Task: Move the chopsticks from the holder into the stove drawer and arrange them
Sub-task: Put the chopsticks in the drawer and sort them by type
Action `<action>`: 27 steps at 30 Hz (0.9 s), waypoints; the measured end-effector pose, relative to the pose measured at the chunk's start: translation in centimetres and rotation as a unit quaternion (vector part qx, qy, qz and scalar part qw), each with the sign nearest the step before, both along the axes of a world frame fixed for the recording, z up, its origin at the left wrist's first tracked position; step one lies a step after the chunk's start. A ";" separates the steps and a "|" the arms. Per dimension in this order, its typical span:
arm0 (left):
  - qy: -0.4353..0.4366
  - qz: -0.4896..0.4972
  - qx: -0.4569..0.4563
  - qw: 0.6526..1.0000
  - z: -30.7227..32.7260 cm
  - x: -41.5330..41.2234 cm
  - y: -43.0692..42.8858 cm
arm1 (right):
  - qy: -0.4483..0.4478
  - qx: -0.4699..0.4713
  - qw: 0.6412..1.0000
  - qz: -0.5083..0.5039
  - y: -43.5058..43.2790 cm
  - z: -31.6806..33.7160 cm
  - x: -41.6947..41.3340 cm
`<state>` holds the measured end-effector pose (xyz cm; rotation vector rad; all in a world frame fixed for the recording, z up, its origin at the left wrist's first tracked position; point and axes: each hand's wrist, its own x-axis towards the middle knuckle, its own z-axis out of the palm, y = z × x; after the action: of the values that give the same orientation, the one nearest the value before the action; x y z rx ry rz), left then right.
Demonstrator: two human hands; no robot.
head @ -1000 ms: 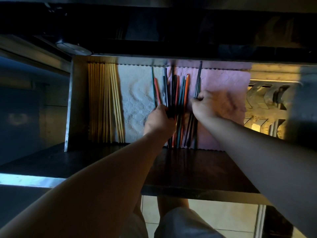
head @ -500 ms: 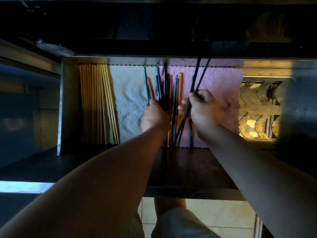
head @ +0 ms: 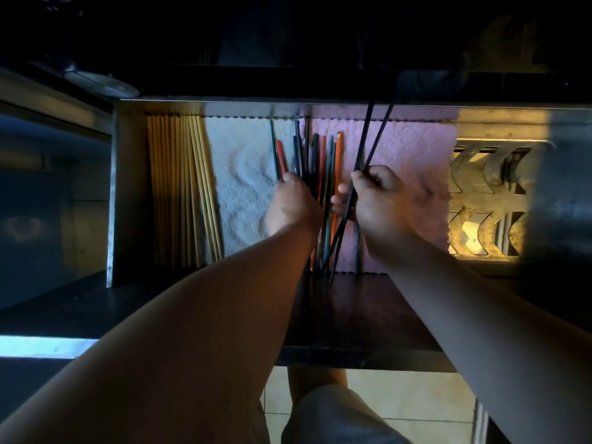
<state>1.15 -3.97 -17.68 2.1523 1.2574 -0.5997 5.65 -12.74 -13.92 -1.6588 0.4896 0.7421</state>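
Since a second ago the right hand has lifted two black chopsticks out of the mixed bunch — they lay flat among the others then, and now they stand tilted, their far tips crossing the drawer's back edge and spreading slightly apart. That hand is clamped around them near their middle, and their near ends reach past the drawer's front edge over the dark shelf. The left hand has barely shifted; it rests on the coloured chopsticks, fingers curled down over them, though whether it grips any cannot be told. These red, orange, teal and dark sticks lie lengthwise in the middle of the drawer, over the seam where the white cloth meets the pink cloth. A row of yellow chopsticks lies side by side along the drawer's left edge, the rightmost few slanting a little. At the drawer's right end sits a metal rack with curved slots, lit warm — well apart from either hand. Tiled floor shows below the shelf.
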 end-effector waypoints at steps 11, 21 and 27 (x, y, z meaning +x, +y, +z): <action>-0.027 0.075 -0.026 0.997 0.3 0.2 0.9 | 0.002 0.018 1.000 0.014 0.2 0.7 0.0; -0.044 0.176 -0.045 0.982 1.5 -2.2 2.9 | -0.042 -0.061 0.996 0.050 1.2 1.1 0.2; -0.062 0.207 -0.124 0.968 1.9 -2.1 3.2 | 0.000 -0.032 0.996 0.080 1.6 2.0 -0.1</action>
<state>-0.99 -0.78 -15.78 1.6315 1.4247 -0.4121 5.50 -11.11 -11.91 -1.7723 0.3873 0.8506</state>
